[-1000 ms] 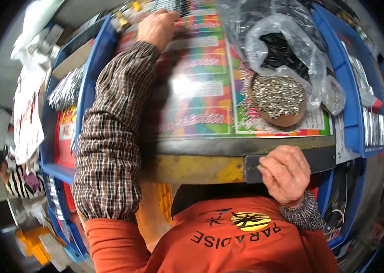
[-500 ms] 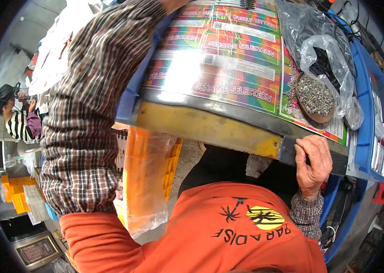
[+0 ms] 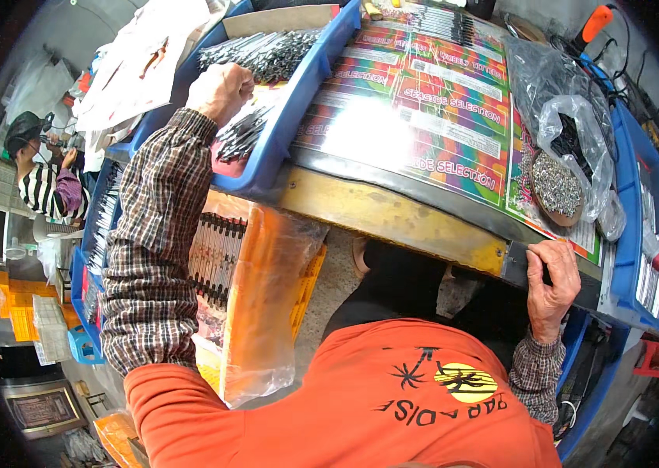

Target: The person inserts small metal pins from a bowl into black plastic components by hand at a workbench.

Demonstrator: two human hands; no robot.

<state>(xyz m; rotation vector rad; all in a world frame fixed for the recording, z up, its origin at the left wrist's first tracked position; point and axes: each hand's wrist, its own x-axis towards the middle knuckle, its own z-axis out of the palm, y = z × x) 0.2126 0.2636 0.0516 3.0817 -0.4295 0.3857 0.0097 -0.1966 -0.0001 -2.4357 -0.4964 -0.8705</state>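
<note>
My left hand (image 3: 221, 92) is closed with curled fingers over a blue tray (image 3: 307, 78). Slim dark pen-like sticks (image 3: 265, 54) lie heaped in it, with more beside my wrist; anything inside the fingers is hidden. At the table's front edge, my right hand (image 3: 554, 282) is bent round the edge beside a dark metal plate (image 3: 515, 260), thumb and fingers closed there. A brown oval dish (image 3: 554, 187) full of tiny silvery parts sits beyond this hand. Colourful printed sheets (image 3: 423, 117) cover the tabletop under a glossy clear layer, with a row of dark sticks (image 3: 445, 25) at the far side.
Clear plastic bags (image 3: 579, 148) with dark pieces lie behind the dish. Blue bins (image 3: 641, 218) stand at the right, near an orange-handled tool (image 3: 596, 23). Below the table's left end is a plastic-lined orange crate (image 3: 255, 296). Another person (image 3: 49, 171) sits far left.
My left hand has come back from the far side of the table, out over the blue tray at the left. The view has shifted left; my right hand stays at the table edge.
</note>
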